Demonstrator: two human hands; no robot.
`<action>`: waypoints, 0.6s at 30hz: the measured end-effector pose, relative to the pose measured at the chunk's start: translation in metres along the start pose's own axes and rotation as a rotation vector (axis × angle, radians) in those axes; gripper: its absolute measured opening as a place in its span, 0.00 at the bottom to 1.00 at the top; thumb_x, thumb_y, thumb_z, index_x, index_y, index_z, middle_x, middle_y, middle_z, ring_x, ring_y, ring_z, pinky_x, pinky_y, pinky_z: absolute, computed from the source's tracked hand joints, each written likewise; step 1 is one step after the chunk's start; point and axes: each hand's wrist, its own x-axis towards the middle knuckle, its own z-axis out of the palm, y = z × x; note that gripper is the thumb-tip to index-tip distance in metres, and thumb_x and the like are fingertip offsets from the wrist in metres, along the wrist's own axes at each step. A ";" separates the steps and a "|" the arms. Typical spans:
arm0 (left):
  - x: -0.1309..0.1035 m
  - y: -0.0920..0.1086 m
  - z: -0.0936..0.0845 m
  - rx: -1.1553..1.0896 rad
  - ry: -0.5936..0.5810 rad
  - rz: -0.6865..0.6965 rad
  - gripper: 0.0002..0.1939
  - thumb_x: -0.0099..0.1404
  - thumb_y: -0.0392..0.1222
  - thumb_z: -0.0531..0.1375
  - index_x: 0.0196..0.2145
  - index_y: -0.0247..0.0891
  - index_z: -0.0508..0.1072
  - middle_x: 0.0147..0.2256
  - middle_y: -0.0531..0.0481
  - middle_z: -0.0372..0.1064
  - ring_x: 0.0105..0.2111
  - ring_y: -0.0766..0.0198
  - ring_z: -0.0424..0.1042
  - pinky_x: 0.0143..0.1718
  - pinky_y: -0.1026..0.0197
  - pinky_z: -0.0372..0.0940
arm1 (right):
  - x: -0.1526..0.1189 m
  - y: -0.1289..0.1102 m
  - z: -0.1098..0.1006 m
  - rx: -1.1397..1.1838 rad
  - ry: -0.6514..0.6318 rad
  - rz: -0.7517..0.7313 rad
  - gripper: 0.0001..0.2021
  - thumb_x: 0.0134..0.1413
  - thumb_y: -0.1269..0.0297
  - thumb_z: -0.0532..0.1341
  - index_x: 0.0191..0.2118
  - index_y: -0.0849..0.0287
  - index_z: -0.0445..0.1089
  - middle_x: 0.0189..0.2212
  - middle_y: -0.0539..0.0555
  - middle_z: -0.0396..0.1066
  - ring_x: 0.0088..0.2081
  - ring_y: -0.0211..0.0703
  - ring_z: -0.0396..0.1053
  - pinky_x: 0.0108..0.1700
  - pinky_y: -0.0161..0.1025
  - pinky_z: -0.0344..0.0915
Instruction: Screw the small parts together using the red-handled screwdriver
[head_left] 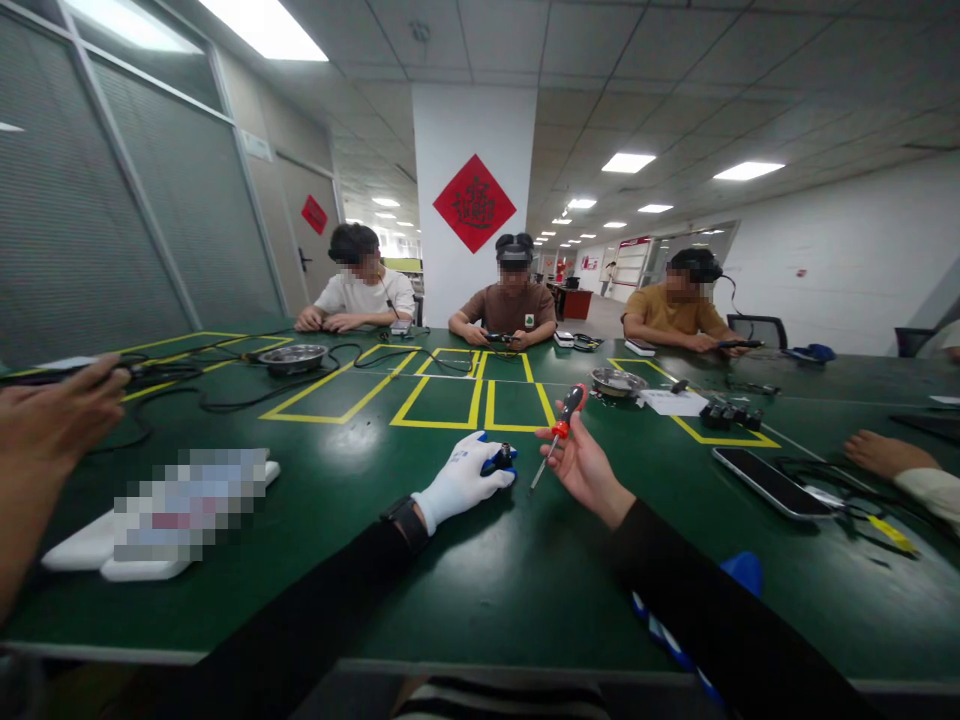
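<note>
My left hand, in a white work glove with blue fingertips, grips a small black part just above the green tabletop. The fingers cover much of it, and its exact kind is unclear. My bare right hand holds a screwdriver with a red and black handle, its metal shaft slanting down to the left. The screwdriver's tip is to the right of the black part and apart from it. A blue and white glove lies partly hidden under my right forearm.
Yellow tape outlines mark the green table. Metal bowls, a phone, black parts, cables and a white object lie around. Co-workers sit opposite; other people's hands reach in at both sides.
</note>
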 end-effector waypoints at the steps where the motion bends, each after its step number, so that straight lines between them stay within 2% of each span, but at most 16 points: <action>1: 0.000 0.000 0.000 0.002 -0.003 0.004 0.17 0.61 0.50 0.59 0.46 0.43 0.76 0.43 0.50 0.75 0.49 0.54 0.69 0.65 0.48 0.49 | 0.000 0.000 0.000 0.007 -0.016 -0.037 0.13 0.68 0.56 0.47 0.54 0.49 0.59 0.30 0.54 0.77 0.26 0.39 0.76 0.24 0.31 0.70; 4: 0.000 -0.002 0.001 -0.005 -0.016 0.002 0.17 0.61 0.51 0.59 0.45 0.43 0.75 0.43 0.50 0.75 0.51 0.52 0.67 0.65 0.47 0.49 | -0.001 0.002 0.002 0.018 -0.062 -0.156 0.13 0.66 0.57 0.51 0.53 0.51 0.60 0.30 0.53 0.76 0.31 0.42 0.77 0.32 0.37 0.74; 7: 0.000 -0.005 0.003 -0.001 -0.017 -0.018 0.19 0.59 0.54 0.61 0.45 0.43 0.75 0.45 0.49 0.74 0.55 0.49 0.64 0.64 0.45 0.49 | -0.004 0.005 0.005 0.007 -0.052 -0.294 0.13 0.62 0.58 0.57 0.50 0.53 0.62 0.30 0.52 0.76 0.34 0.44 0.77 0.37 0.41 0.75; 10: 0.000 -0.007 0.003 0.000 -0.047 0.024 0.22 0.56 0.56 0.63 0.45 0.44 0.75 0.44 0.50 0.75 0.53 0.50 0.67 0.65 0.45 0.46 | -0.006 0.007 0.008 -0.031 -0.020 -0.394 0.13 0.59 0.56 0.60 0.47 0.53 0.62 0.29 0.50 0.75 0.33 0.44 0.77 0.36 0.41 0.75; 13: 0.001 -0.006 0.003 0.015 -0.019 0.050 0.29 0.54 0.57 0.64 0.52 0.44 0.71 0.49 0.49 0.73 0.55 0.50 0.66 0.66 0.45 0.42 | -0.010 0.009 0.012 -0.119 -0.027 -0.445 0.15 0.58 0.54 0.60 0.47 0.53 0.62 0.29 0.49 0.74 0.32 0.42 0.77 0.34 0.39 0.75; 15: 0.000 -0.006 0.003 0.028 -0.010 0.057 0.34 0.54 0.57 0.65 0.56 0.43 0.67 0.53 0.46 0.70 0.57 0.49 0.63 0.66 0.44 0.41 | -0.013 0.011 0.015 -0.180 -0.057 -0.458 0.15 0.59 0.54 0.60 0.48 0.53 0.61 0.28 0.48 0.74 0.31 0.41 0.76 0.33 0.38 0.75; 18: -0.001 -0.007 0.005 0.033 -0.005 -0.006 0.43 0.53 0.59 0.65 0.62 0.41 0.60 0.59 0.42 0.62 0.63 0.43 0.54 0.64 0.41 0.46 | -0.017 0.012 0.019 -0.245 -0.101 -0.484 0.14 0.59 0.55 0.60 0.48 0.53 0.62 0.29 0.48 0.73 0.30 0.40 0.75 0.33 0.38 0.75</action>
